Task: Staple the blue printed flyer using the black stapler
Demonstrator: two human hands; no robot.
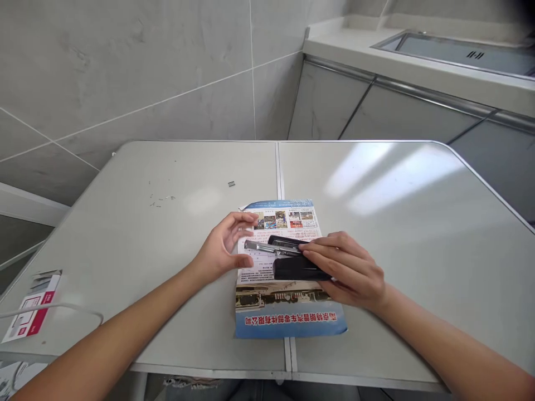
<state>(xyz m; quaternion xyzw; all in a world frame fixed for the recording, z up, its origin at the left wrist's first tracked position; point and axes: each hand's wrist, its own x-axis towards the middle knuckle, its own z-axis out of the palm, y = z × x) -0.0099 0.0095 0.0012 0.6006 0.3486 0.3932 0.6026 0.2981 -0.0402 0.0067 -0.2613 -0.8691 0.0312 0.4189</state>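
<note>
A black stapler (298,268) lies on its side over a printed leaflet (288,327), its top cover swung away from the silver metal magazine (263,246). My right hand (349,270) is closed around the stapler's right end, fingers across the top. To the left, my left hand (223,248) curves around the magazine's free end with thumb and fingers apart. Nothing shows between those fingers, and they seem clear of the metal. The leaflet, with small pictures and Chinese text, lies under the stapler and partly beneath both hands.
A short strip of staples (231,183) lies beyond the leaflet, and several loose staples (159,201) are scattered to its left. On the table's left side are a red-and-white packet (35,306) and a white cable (79,307). A counter with a sink (455,53) stands behind right.
</note>
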